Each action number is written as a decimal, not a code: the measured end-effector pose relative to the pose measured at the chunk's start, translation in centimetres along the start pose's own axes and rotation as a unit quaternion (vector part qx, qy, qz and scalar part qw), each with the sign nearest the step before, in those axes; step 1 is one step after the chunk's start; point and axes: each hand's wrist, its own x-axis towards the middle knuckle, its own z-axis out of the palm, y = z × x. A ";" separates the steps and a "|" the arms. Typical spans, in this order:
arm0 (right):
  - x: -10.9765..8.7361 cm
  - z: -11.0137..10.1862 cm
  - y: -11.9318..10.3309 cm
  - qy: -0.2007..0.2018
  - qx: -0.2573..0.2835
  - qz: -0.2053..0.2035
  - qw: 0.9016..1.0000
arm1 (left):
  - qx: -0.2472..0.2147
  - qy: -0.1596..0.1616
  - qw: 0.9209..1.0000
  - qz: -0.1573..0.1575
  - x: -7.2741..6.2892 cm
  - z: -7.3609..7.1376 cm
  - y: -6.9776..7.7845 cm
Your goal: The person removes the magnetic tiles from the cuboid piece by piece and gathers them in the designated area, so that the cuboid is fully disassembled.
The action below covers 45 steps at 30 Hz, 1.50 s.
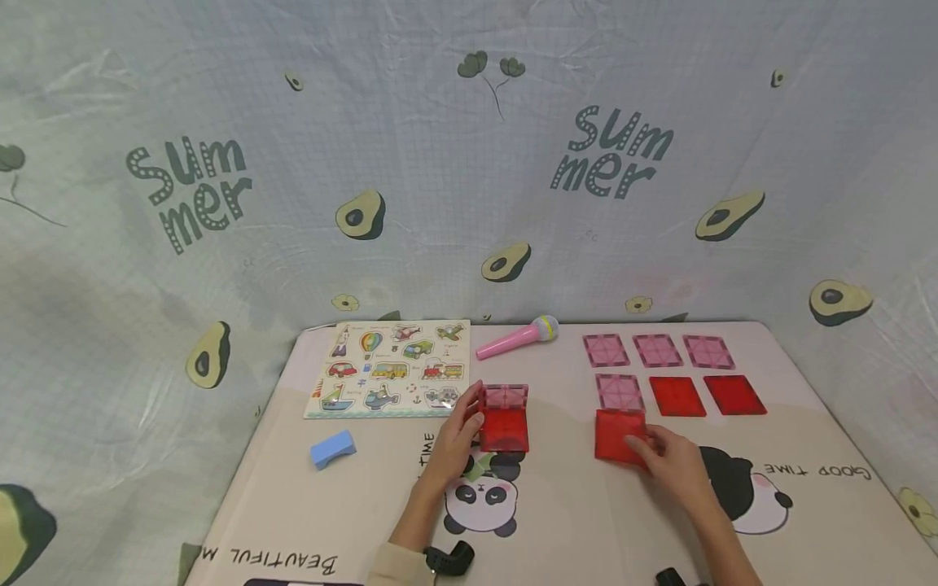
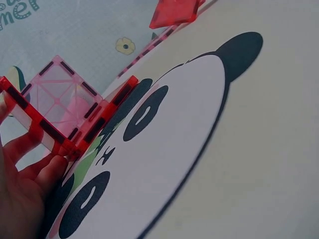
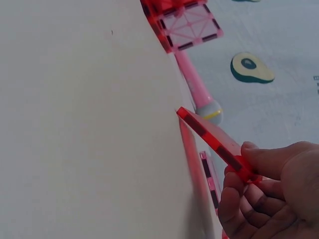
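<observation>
My left hand (image 1: 456,435) holds the left side of a small assembly of magnetic tiles. In it, a red magnetic tile (image 1: 506,431) lies flat, a pink magnetic tile (image 2: 59,97) stands upright along its back, and another red tile (image 2: 42,122) stands at the left, under my left fingers. Farther right, my right hand (image 1: 677,460) pinches a separate red magnetic tile (image 3: 214,142) by its right edge, thumb on one face and fingers on the other. That tile is tilted, and overlaps the near edge of a flat pink tile (image 1: 619,392) in the head view.
Behind these lie three pink tiles (image 1: 657,351) in a row, with two red tiles (image 1: 677,396) nearer. A pink toy microphone (image 1: 516,338) and a vehicle puzzle board (image 1: 388,370) lie at the back. A blue block (image 1: 333,449) is at left. A patterned curtain (image 1: 440,163) hangs behind.
</observation>
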 end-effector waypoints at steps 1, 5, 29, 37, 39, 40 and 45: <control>0.0 -0.1 0.1 -0.001 -0.002 0.004 1.000 | -0.001 -0.001 1.000 0.000 0.0 0.0 0.0; 0.0 -0.4 0.5 -0.001 -0.006 0.019 1.000 | -0.003 -0.002 1.000 0.001 0.0 0.0 0.0; -0.1 -0.7 1.9 -0.009 -0.035 0.050 0.998 | 0.002 -0.001 1.000 0.004 0.1 0.0 -0.2; 0.2 -0.9 1.4 -0.030 -0.047 0.059 0.997 | 0.003 0.003 1.000 0.004 0.1 0.1 -0.2; 0.2 -0.9 1.4 -0.035 -0.047 0.064 0.996 | 0.004 0.004 1.000 0.005 0.0 0.1 -0.3; 0.2 -0.9 1.3 -0.037 -0.047 0.065 0.996 | 0.003 0.004 1.000 0.005 0.0 0.1 -0.3; 0.1 -0.9 1.3 -0.037 -0.046 0.067 0.996 | 0.002 0.006 1.000 0.005 0.1 0.1 -0.4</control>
